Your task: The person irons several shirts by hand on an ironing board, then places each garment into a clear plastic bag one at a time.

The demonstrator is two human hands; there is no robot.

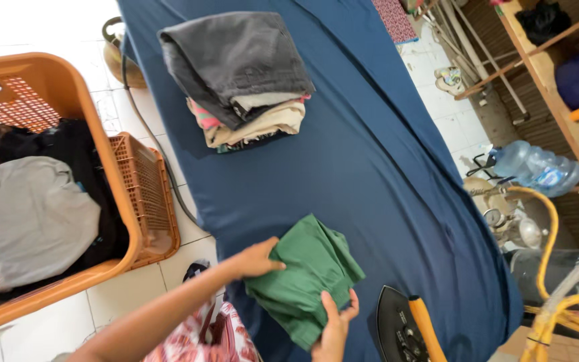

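Left hand (257, 259) has its fingers (273, 265) pressed flat on the upper left edge of the folded green garment (306, 275), while the right hand (335, 328) pinches its lower corner, fingers curled round the cloth. The garment lies near the front of the blue-covered worktop (383, 161). A black iron with an orange handle (410, 328) sits just beside it at 4 o'clock. A stack of folded clothes (242, 80) is well off at 12 o'clock, and an orange laundry basket (55, 87) at 9 o'clock.
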